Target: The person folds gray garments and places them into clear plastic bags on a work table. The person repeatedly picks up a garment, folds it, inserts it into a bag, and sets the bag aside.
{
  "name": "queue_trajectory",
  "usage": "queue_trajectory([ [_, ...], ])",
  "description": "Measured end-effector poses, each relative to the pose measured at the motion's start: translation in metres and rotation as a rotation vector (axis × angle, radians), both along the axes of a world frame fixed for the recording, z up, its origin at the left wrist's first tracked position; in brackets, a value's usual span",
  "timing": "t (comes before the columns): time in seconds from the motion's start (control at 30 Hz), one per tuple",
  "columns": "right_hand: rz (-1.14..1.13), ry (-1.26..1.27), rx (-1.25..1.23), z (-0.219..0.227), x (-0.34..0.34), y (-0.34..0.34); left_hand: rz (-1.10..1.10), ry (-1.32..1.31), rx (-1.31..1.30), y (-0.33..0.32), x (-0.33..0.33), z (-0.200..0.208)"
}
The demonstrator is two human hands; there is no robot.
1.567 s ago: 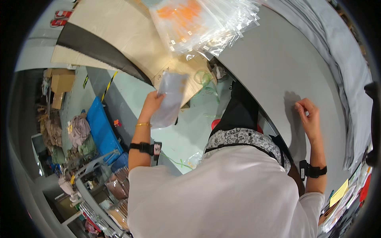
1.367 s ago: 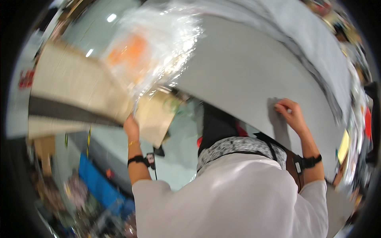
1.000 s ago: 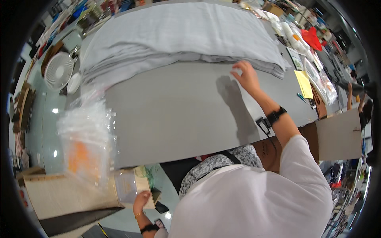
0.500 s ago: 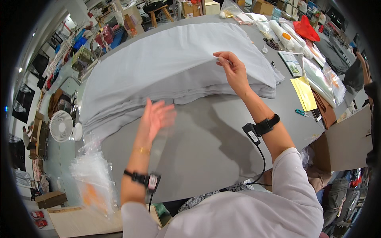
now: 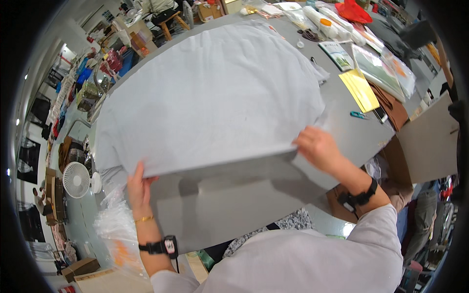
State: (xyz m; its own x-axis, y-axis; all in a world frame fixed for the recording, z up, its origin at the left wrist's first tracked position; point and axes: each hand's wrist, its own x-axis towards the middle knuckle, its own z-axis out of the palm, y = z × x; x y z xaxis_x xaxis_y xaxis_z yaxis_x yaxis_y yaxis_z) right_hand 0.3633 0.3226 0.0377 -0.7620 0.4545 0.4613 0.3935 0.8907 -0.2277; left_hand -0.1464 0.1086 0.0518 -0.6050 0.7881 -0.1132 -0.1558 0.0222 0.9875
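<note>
Across the rounded grey tabletop lies a wide, light grey sheet of woven-looking fabric, its near edge running as a nearly straight line between the person's two hands. The left hand is closed on the near left corner of the fabric; motion blur softens the outline of its fingertips. The right hand pinches the near right part of the same edge between thumb and bent fingers. Beneath this raised edge, a dark shadow falls on the tabletop. Each wrist carries a black strap-mounted device, and the left one also bears a thin gold-coloured bracelet. Left of the fabric, near the left forearm, is a stack of clear plastic bags with orange marks; a round white fan stands beyond it. Right of the fabric are a flat yellow paper sheet, teal-handled snips just below it, and a folded brown cloth beside them.
</note>
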Motion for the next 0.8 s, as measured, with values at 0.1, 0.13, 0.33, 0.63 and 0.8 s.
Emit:
queue_trajectory([
  [0.1,0.206,0.012,-0.381,0.016,-0.004,-0.085,0.116,0.029,-0.008,-0.079,-0.012,0.006],
  [0.13,0.296,-0.140,-0.611,0.022,-0.006,-0.105,0.203,0.067,0.008,-0.103,-0.016,0.008],
  [0.33,0.787,-0.215,-1.155,0.015,-0.062,-0.105,0.438,0.032,0.013,-0.228,-0.043,0.024],
  [0.63,-0.107,0.090,-1.069,-0.038,-0.366,0.129,0.370,-0.097,-0.028,-0.272,-0.040,-0.030],
  [0.8,-0.056,0.284,-1.373,-0.043,-0.420,0.088,0.462,-0.040,-0.083,-0.274,-0.063,-0.018],
])
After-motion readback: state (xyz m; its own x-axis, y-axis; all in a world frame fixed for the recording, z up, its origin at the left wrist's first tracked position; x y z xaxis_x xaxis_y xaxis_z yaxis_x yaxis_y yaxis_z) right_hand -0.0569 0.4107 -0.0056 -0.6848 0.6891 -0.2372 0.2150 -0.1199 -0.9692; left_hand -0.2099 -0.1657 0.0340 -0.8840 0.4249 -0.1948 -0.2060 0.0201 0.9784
